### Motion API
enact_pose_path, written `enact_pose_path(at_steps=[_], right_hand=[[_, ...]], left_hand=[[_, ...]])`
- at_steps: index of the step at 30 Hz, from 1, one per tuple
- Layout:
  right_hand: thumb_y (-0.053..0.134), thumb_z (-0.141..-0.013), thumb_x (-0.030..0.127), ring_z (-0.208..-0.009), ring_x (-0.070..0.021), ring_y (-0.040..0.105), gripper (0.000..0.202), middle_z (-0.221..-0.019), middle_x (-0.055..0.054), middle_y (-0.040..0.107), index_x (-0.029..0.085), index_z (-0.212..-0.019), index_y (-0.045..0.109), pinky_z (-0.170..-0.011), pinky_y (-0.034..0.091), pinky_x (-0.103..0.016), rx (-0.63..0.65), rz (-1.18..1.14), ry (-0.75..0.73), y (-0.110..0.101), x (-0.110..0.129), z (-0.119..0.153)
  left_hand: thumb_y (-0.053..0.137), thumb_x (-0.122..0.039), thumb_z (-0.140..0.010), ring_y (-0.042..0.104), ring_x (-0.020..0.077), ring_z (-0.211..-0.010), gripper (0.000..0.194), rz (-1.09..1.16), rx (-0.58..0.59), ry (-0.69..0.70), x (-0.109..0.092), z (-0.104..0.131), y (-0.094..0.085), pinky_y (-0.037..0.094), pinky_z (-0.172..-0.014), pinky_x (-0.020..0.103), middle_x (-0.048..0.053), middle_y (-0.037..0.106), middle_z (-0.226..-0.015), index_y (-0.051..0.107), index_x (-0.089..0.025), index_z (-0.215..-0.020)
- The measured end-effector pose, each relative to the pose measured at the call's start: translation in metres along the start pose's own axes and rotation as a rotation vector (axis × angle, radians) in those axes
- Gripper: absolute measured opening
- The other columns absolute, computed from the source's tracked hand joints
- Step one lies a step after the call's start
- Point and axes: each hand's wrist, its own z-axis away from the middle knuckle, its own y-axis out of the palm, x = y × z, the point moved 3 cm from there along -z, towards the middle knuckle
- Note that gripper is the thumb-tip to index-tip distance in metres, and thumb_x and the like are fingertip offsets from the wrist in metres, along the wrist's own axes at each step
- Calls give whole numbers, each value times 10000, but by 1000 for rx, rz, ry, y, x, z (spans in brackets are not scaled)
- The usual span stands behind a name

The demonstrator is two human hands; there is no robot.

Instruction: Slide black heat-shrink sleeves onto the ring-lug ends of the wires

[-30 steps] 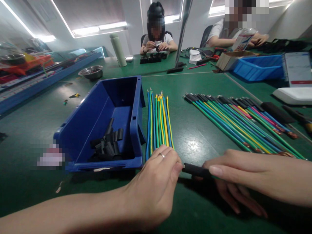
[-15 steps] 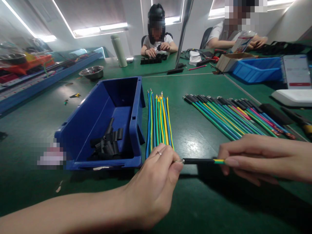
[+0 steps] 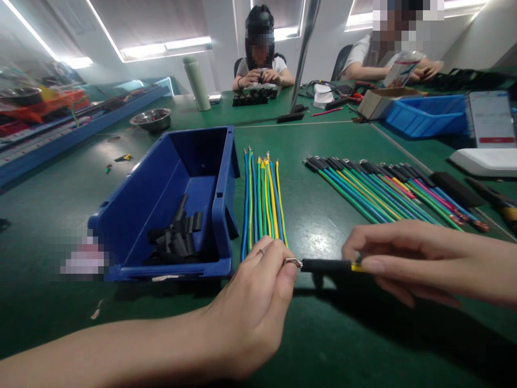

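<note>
My left hand (image 3: 262, 302) pinches the metal lug (image 3: 293, 262) at the left end of a cable. Black sleeve (image 3: 326, 265) covers the cable just right of the lug. Thumb and fingers of my right hand (image 3: 407, 264) close on the yellow-green cable (image 3: 357, 267) at the sleeve's right end. Beyond my left hand lies a row of blue, green and yellow cables (image 3: 264, 205) with bare metal ends. Farther right, a second row of cables (image 3: 363, 188) has black sleeves at the far ends. Black sleeve pieces (image 3: 180, 237) lie inside the blue bin (image 3: 161, 186).
A metal bowl (image 3: 151, 119) and a green bottle (image 3: 196, 83) stand behind the bin. A metal stand (image 3: 297, 81) rises at the back centre. Across the table sit two people. At the right are a light blue tray (image 3: 428, 116), a white device (image 3: 484, 163) and a tool (image 3: 496, 199).
My right hand has shifted slightly left along the cable. More of the metal lug shows at my left fingertips. Across the table, the middle person's hands have come together.
</note>
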Motion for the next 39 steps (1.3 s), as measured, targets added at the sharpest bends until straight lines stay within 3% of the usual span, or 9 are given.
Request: enact_pose_path(at_steps=[3, 8, 14, 19, 32, 39], right_hand=[[752, -1055, 691, -549, -86, 425, 460, -717, 38, 627, 232, -1030, 765, -479, 276, -199, -6, -1, -17, 9, 4, -3], [763, -1043, 696, -664, -144, 558, 446, -781, 16, 646, 254, -1064, 820, -612, 452, -239, -65, 68, -88, 15, 1, -6], [784, -1012, 715, -659, -145, 554, 428, -836, 16, 682, 290, -1024, 839, -647, 484, -267, -103, 87, -58, 15, -15, -7], [753, -975, 794, -598, -148, 544, 513, -856, 8, 733, 316, -1123, 864, -548, 436, -289, -128, 138, -87, 17, -14, -6], [693, -1024, 803, -570, -140, 526, 538, -821, 6, 716, 330, -1215, 864, -578, 480, -285, -118, 132, -118, 18, -23, -11], [689, -1030, 805, -530, -123, 481, 569, -804, 5, 713, 310, -1269, 834, -457, 386, -252, -20, 40, -16, 18, -25, -10]], left_hand=[[341, -251, -1210, 616, 253, -1010, 267, -15, 5, 4, -2, 0, -1, 500, -900, 417, 42, 609, -973, 490, -260, -990], [338, -235, -1202, 622, 261, -1009, 266, -36, 10, 9, -4, 0, -1, 506, -897, 417, 42, 608, -953, 501, -258, -993], [338, -218, -1190, 609, 259, -997, 254, -40, 18, 18, -3, -1, -2, 485, -886, 405, 23, 568, -922, 496, -259, -994], [336, -210, -1183, 592, 261, -997, 253, -34, 17, 18, -1, -1, 1, 464, -910, 411, 9, 540, -908, 482, -262, -983], [317, -234, -1193, 575, 249, -962, 266, -34, 16, 1, -1, -1, 0, 437, -857, 393, 7, 528, -923, 480, -262, -985], [328, -226, -1190, 562, 243, -944, 260, -31, 26, 17, -1, -2, 2, 434, -857, 394, 8, 532, -928, 484, -258, -984]])
